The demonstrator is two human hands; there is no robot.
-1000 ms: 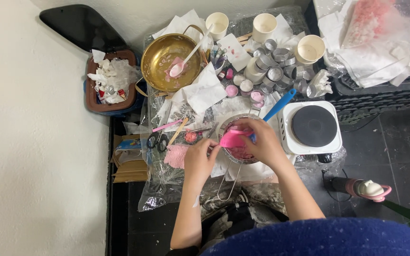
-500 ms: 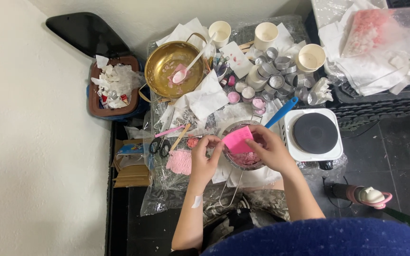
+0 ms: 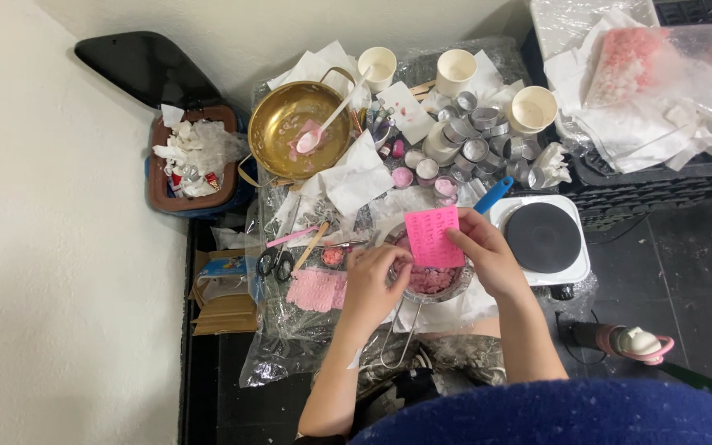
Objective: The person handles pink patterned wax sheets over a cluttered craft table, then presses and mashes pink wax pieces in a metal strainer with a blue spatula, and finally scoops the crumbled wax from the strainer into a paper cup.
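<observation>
My right hand (image 3: 488, 255) holds a pink silicone mould sheet (image 3: 433, 236) upright over a small metal pot (image 3: 434, 284) filled with pink pieces. The fingers of my left hand (image 3: 372, 282) pinch at the lower left edge of the sheet, above the pot's rim. A second pink mould (image 3: 316, 289) lies flat on the plastic-covered table just left of my left hand. A blue-handled tool (image 3: 493, 195) pokes out behind the sheet.
A white hot plate (image 3: 544, 239) sits right of the pot. A brass pan (image 3: 294, 138) with a spoon stands at the back, with paper cups (image 3: 457, 71), several small metal tins (image 3: 475, 136), tissues and scissors (image 3: 275, 264). A bin (image 3: 191, 161) stands at the left.
The pink mould sheet has been lifted and turned up from the pot, now facing the camera. My left hand has shifted to its lower edge.
</observation>
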